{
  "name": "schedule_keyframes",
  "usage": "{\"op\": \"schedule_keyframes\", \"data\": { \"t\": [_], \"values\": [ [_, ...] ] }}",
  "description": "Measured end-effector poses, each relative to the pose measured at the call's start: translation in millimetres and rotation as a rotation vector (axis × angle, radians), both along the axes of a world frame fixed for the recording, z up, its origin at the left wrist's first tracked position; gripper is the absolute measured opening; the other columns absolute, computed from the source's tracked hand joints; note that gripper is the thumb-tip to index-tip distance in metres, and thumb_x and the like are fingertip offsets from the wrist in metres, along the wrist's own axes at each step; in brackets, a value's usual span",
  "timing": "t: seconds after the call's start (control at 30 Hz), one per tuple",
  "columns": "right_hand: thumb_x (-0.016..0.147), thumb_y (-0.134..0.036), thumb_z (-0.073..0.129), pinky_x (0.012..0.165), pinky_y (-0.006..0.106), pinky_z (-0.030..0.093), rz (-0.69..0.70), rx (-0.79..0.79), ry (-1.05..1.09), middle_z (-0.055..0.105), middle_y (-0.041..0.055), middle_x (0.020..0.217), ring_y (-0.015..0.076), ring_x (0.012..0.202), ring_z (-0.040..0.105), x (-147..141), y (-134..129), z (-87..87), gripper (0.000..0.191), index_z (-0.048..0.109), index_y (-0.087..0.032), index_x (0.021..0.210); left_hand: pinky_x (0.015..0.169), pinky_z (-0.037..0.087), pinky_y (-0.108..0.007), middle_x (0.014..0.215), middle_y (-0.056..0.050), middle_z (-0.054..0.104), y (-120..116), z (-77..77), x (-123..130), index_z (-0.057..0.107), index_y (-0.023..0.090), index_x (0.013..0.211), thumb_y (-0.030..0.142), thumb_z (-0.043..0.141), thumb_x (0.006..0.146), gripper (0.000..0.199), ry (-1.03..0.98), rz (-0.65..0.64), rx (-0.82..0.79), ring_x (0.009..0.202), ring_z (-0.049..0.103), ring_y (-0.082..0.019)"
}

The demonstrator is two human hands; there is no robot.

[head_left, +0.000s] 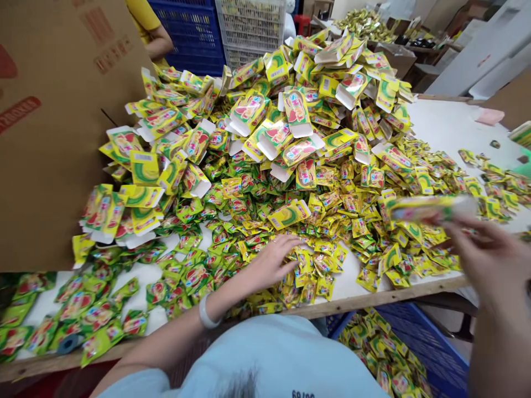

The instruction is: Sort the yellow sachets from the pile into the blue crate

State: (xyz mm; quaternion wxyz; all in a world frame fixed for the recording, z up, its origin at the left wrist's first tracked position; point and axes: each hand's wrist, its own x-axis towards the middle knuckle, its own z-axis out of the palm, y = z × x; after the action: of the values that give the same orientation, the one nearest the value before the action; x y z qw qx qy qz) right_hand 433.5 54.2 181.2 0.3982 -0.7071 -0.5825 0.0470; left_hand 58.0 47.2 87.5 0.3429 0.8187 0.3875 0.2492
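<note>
My left hand rests palm down on the heap of yellow packets, its fingers spread and bent slightly. On the right, my right hand grips one end of a small box, blurred by motion, above more packets. Behind both hands rises a large pile of yellow flat boxes, many with open white flaps. Green packets lie to the left of my left hand. A single yellow box lies on the packets just beyond my left fingers.
A big cardboard carton stands at the left. Below the table's wooden edge, a blue crate holds packets. Another person's arm shows behind the carton. Stacked crates stand at the back.
</note>
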Motion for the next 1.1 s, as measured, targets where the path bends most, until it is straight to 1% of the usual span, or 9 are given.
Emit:
{"op": "schedule_keyframes", "data": {
  "t": [0.07, 0.13, 0.27, 0.37, 0.43, 0.63, 0.8, 0.97, 1.1],
  "values": [
    [0.090, -0.047, 0.061, 0.065, 0.043, 0.050, -0.171, 0.086, -0.211, 0.072, 0.0087, 0.098, 0.0325, 0.080, 0.067, 19.3, 14.0, 12.7, 0.042, 0.062, -0.030, 0.129, 0.109, 0.043, -0.049, 0.134, -0.014, 0.059, 8.3, -8.0, -16.0, 0.054, 0.020, 0.131, 0.019, 0.051, 0.092, 0.039, 0.098, 0.096, 0.117, 0.127, 0.052, -0.028],
    [0.093, -0.046, 0.056, 0.067, 0.042, 0.050, -0.042, 0.088, -0.311, 0.071, 0.0113, 0.099, 0.0297, 0.078, 0.067, 3.4, 20.3, -1.3, 0.040, 0.063, -0.024, 0.126, 0.104, 0.046, -0.048, 0.123, -0.013, 0.063, 14.8, -13.8, -30.9, 0.057, 0.018, 0.123, 0.013, 0.047, 0.090, 0.035, 0.160, 0.193, 0.167, 0.119, 0.056, -0.027],
    [0.093, -0.047, 0.057, 0.071, 0.036, 0.054, 0.578, -0.114, -0.419, 0.070, 0.0112, 0.100, 0.0266, 0.089, 0.067, -85.8, 12.7, -86.5, 0.036, 0.066, -0.020, 0.115, 0.097, 0.049, -0.044, 0.108, -0.011, 0.064, 19.0, -11.3, -56.9, 0.059, 0.016, 0.110, 0.009, 0.040, 0.088, 0.029, 0.232, 0.396, 0.181, 0.107, 0.059, -0.025],
    [0.098, -0.035, 0.049, 0.068, 0.035, 0.054, 0.601, -0.195, -0.526, 0.068, 0.0146, 0.098, 0.0280, 0.091, 0.065, -123.6, 3.8, -137.3, 0.031, 0.068, -0.017, 0.115, 0.095, 0.049, -0.043, 0.107, -0.010, 0.065, 9.9, -3.8, -73.8, 0.062, 0.017, 0.105, 0.011, 0.041, 0.091, 0.025, 0.260, 0.383, 0.188, 0.104, 0.060, -0.024],
    [0.100, -0.030, 0.042, 0.072, 0.036, 0.055, 0.563, -0.171, -0.443, 0.069, 0.0135, 0.096, 0.0263, 0.089, 0.066, -122.8, 1.8, -148.8, 0.031, 0.069, -0.017, 0.110, 0.096, 0.047, -0.042, 0.111, -0.010, 0.066, -1.3, -1.8, -81.6, 0.064, 0.018, 0.108, 0.016, 0.046, 0.093, 0.024, 0.271, 0.299, 0.198, 0.107, 0.059, -0.024],
    [0.092, -0.040, 0.060, 0.064, 0.034, 0.056, 0.417, -0.170, 0.352, 0.073, 0.0077, 0.087, 0.0212, 0.070, 0.069, -121.0, -6.2, -124.7, 0.022, 0.067, -0.021, 0.100, 0.098, 0.045, -0.047, 0.128, -0.012, 0.061, -16.4, -13.6, -74.9, 0.061, 0.021, 0.130, 0.027, 0.060, 0.086, 0.044, 0.456, 0.299, 0.115, 0.120, 0.050, -0.031],
    [0.069, -0.046, 0.082, 0.042, 0.024, 0.046, 0.427, -0.449, 1.177, 0.062, -0.0042, 0.063, 0.0122, 0.044, 0.057, -172.7, -15.4, -108.3, 0.037, 0.056, -0.021, 0.078, 0.091, 0.046, -0.048, 0.110, -0.012, 0.068, 4.1, -14.4, -58.9, 0.075, 0.020, 0.101, 0.019, 0.055, 0.089, 0.024, 0.430, 0.435, 0.073, 0.108, 0.054, -0.031],
    [0.067, -0.047, 0.083, 0.072, 0.028, 0.055, 0.394, -0.322, 1.325, 0.070, 0.0029, 0.087, 0.0160, 0.080, 0.066, -229.1, -21.4, -108.7, 0.036, 0.059, -0.020, 0.070, 0.094, 0.047, -0.041, 0.109, -0.010, 0.068, -3.7, -6.0, -33.6, 0.074, 0.019, 0.093, 0.035, 0.046, 0.099, 0.033, -0.173, 0.533, -0.020, 0.104, 0.057, -0.025],
    [0.071, -0.042, 0.081, 0.077, 0.028, 0.054, 0.299, -0.194, 1.280, 0.068, -0.0010, 0.078, 0.0140, 0.076, 0.065, -249.5, -25.6, -111.9, 0.032, 0.059, -0.020, 0.080, 0.081, 0.051, -0.033, 0.092, -0.008, 0.065, -20.0, -3.5, -7.9, 0.071, 0.015, 0.086, 0.047, 0.042, 0.100, 0.044, -0.420, 0.475, -0.222, 0.085, 0.059, -0.020]
  ]
}}
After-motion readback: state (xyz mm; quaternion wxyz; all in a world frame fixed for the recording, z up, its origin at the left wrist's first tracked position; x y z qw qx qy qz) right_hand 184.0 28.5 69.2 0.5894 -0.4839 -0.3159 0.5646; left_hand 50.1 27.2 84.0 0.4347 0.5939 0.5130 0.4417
